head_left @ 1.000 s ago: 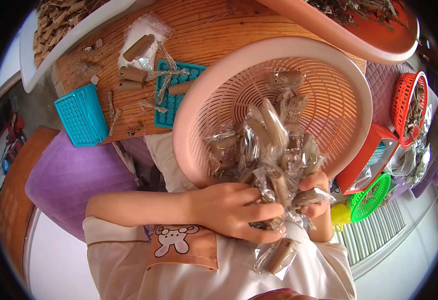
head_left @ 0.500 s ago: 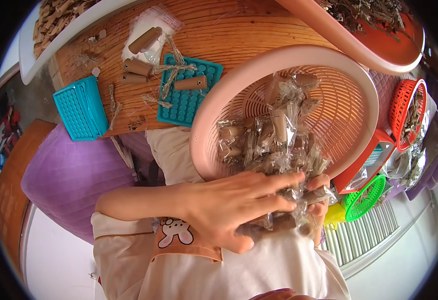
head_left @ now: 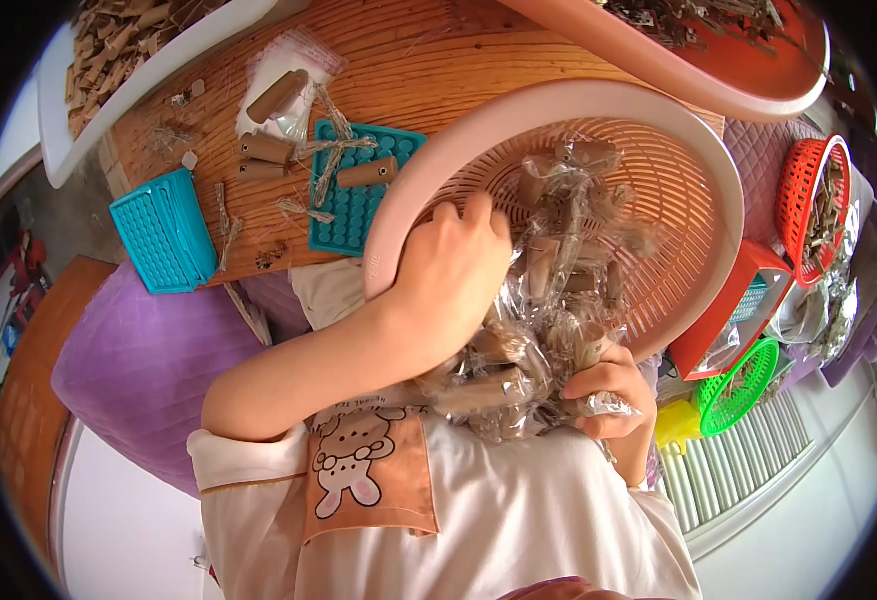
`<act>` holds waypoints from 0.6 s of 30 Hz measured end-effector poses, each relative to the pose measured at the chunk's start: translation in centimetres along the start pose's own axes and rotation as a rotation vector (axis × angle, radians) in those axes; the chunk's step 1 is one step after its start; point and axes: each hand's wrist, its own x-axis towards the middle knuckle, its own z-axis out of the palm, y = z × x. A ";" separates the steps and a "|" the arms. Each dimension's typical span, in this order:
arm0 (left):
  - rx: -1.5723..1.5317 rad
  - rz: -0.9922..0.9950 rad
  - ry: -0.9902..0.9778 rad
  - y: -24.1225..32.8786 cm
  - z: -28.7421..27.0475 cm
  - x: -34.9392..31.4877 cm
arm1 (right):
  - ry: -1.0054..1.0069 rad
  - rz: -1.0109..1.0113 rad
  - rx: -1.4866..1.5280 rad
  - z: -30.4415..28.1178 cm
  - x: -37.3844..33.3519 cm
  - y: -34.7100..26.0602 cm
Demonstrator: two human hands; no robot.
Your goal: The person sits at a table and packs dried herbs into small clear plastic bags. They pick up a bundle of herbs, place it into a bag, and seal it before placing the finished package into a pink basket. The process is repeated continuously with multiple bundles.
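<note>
A pink slotted plastic basket (head_left: 383, 255) is tilted toward my chest. In it and over its near rim lies a heap of small clear bags (head_left: 568, 270), each with brown cork-like pieces inside. My left hand (head_left: 448, 275) reaches into the basket's left side, its fingers curled down among the bags; the fingertips are hidden, so what they grip does not show. At the near right edge of the heap my right hand (head_left: 608, 390) is closed on a clear bag. More bags (head_left: 488, 395) rest against my shirt, below my left wrist.
On the wooden table lie brown stoppers (head_left: 278, 95), teal dimpled trays (head_left: 163, 230), bundled wires (head_left: 333, 150) and clear bags. A white tub (head_left: 68, 160) stands far left, an orange tub (head_left: 648, 60) far right. Red (head_left: 808, 210) and green (head_left: 738, 388) baskets sit to the right.
My left hand has moved up and away from me, from over the bags by my chest into the basket, its fingers now curled. The heap has shifted; more of my right hand shows.
</note>
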 end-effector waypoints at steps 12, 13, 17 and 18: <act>-0.032 0.327 -0.152 -0.3 1.2 0.2 | -0.069 -0.029 -0.026 0.1 -0.4 -0.1; -0.034 0.343 -0.140 -0.5 1.8 0.2 | -0.067 -0.013 -0.025 0.0 -0.4 -0.3; -0.228 0.328 -0.144 -0.9 2.0 -0.1 | -0.042 -0.061 -0.003 0.1 -0.2 -0.2; -0.135 0.418 -0.200 -0.9 1.8 0.1 | -0.038 -0.043 0.000 0.2 -0.1 -0.2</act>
